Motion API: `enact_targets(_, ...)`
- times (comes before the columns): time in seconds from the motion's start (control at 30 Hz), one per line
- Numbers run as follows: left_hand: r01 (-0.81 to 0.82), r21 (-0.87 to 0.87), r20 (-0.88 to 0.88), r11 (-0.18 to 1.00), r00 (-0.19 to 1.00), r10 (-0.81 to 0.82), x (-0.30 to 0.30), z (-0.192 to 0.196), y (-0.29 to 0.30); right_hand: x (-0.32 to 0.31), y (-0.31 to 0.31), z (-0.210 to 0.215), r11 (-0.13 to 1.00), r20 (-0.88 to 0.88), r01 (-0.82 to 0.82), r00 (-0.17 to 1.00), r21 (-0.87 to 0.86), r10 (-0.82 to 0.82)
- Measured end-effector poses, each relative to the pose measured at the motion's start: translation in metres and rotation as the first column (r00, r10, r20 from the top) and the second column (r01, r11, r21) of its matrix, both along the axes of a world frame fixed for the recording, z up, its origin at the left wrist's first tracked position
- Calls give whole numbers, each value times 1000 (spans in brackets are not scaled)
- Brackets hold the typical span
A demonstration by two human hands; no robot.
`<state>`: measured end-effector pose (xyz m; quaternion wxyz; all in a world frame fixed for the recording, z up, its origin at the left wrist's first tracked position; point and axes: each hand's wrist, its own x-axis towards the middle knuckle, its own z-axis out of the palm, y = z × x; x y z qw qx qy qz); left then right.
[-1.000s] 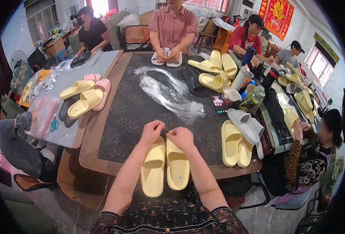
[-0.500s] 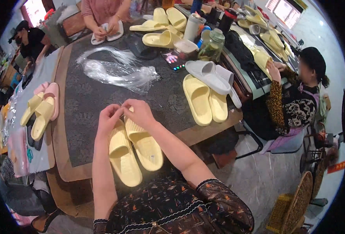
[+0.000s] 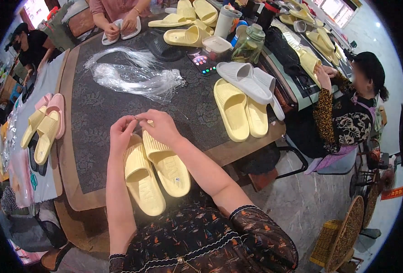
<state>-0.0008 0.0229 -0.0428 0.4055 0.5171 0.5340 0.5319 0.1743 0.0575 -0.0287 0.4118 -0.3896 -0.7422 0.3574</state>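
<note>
Two pale yellow slide slippers [image 3: 143, 177] lie side by side at the table's near edge, toes away from me. Just over their toe ends my left hand [image 3: 123, 131] and my right hand [image 3: 159, 128] meet, fingertips pinched together. Whatever lies between those fingertips is too fine to make out. Beyond my hands, a bundle of clear plastic strands [image 3: 135, 82] is spread on the dark patterned table mat [image 3: 96, 159]. To the right stand a yellow slipper pair [image 3: 232, 111] and a grey pair [image 3: 247, 79] partly on top of it.
Farther back are more yellow slippers [image 3: 183, 36], a phone [image 3: 202, 63], a lidded tub [image 3: 217, 47], a glass jar [image 3: 249, 44] and a tumbler [image 3: 224, 22]. A co-worker [image 3: 347, 109] handles a yellow slipper at right; another person [image 3: 119, 18] holds white slippers. Pink and yellow slippers [image 3: 46, 127] lie left.
My pinched hands have shifted slightly left and up, staying together above the slippers. The whole view has moved a little. Across the table, the person's hands have spread over the white slippers.
</note>
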Motion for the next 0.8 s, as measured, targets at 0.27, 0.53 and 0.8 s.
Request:
enact_targets(0.27,-49,31,-110,998,993,52,-2,-1,3,-1,5,0,999,12,23,1000,-41,-23)
enact_targets(0.53,-95,10,-69,995,993,95,-4,3,1,-5,7,-3,996,-68,-14,998,-89,8)
enact_targets(0.8,-54,48,40,997,998,52,1,-1,-1,-3,4,-4,994,-56,38,997,-102,-44)
